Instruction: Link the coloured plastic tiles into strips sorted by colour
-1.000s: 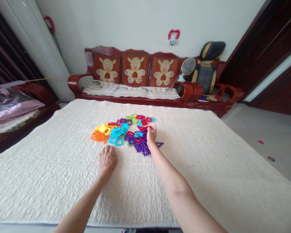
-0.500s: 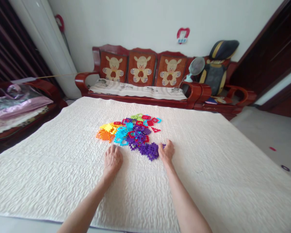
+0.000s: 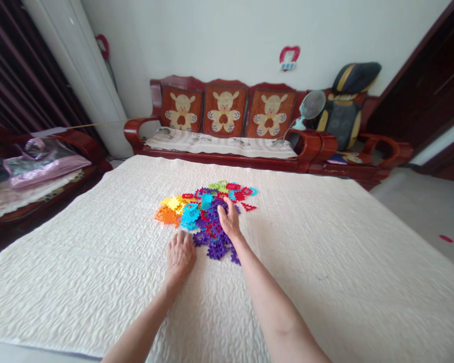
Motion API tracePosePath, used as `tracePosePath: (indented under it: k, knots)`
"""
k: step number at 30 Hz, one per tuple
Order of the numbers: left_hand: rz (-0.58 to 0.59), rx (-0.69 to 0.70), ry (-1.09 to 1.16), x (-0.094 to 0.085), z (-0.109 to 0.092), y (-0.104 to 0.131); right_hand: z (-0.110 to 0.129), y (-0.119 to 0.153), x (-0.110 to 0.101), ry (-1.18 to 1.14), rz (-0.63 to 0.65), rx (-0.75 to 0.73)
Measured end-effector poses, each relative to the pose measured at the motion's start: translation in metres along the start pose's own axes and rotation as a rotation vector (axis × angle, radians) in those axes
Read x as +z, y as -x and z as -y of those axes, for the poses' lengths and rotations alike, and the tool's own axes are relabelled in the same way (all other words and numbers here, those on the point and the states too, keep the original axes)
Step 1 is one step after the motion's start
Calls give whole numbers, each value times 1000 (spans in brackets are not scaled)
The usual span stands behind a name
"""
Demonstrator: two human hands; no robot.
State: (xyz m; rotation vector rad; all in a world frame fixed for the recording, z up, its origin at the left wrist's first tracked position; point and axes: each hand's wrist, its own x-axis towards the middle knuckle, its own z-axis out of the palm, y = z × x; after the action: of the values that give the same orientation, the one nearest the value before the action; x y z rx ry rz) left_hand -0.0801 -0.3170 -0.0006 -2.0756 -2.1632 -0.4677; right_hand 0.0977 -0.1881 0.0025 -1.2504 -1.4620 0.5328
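Plastic interlocking pieces with toothed edges lie in a loose pile on the quilted cover. Purple pieces (image 3: 217, 248) spread at the pile's near side, beside blue pieces (image 3: 190, 217). Orange pieces (image 3: 167, 216) and yellow pieces (image 3: 173, 202) form the left side; green pieces (image 3: 219, 186) and red pieces (image 3: 239, 194) are at the back. My right hand (image 3: 230, 220) reaches over the purple pieces, thumb and forefinger apart; its other fingers are partly hidden. My left hand (image 3: 181, 253) lies palm down on the cover, fingers stretched toward the blue and purple pieces.
The cream quilted cover (image 3: 98, 262) spreads over a wide surface. Beyond it stands a wooden sofa (image 3: 136, 132) with bear cushions (image 3: 224, 112), and a small fan (image 3: 312, 105) by its armrest. A red piece (image 3: 446, 238) lies on the floor at right.
My right hand has moved left and forward over the pile. Purple pieces at the near side have shifted left and spread out. My left hand stays nearly in place.
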Motion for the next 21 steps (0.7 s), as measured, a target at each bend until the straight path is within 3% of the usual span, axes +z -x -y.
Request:
tracePosePath:
  k: [3, 6, 8, 11, 13, 15, 19, 21]
  knots:
    - [14, -14, 1, 0, 0, 0, -15, -6, -32, 245, -160, 66]
    - [24, -16, 10, 0, 0, 0, -30, -15, -52, 454, -159, 296]
    - [26, -17, 6, 0, 0, -1, -34, -19, -49, 483, -95, 333]
    - [31, -21, -6, 0, 1, -1, -31, -17, -35, 333, 27, 263]
    - [29, -13, -2, 0, 1, -2, -28, -7, -34, 157, 91, 198]
    - [28, -6, 5, -1, 1, -1, -28, 9, -46, 54, 100, 148]
    - [14, 0, 5, -2, 2, 0, -25, 57, -80, 142, 14, 170]
    - [10, 5, 14, -2, 3, -1, -15, 81, -85, 180, -20, 192]
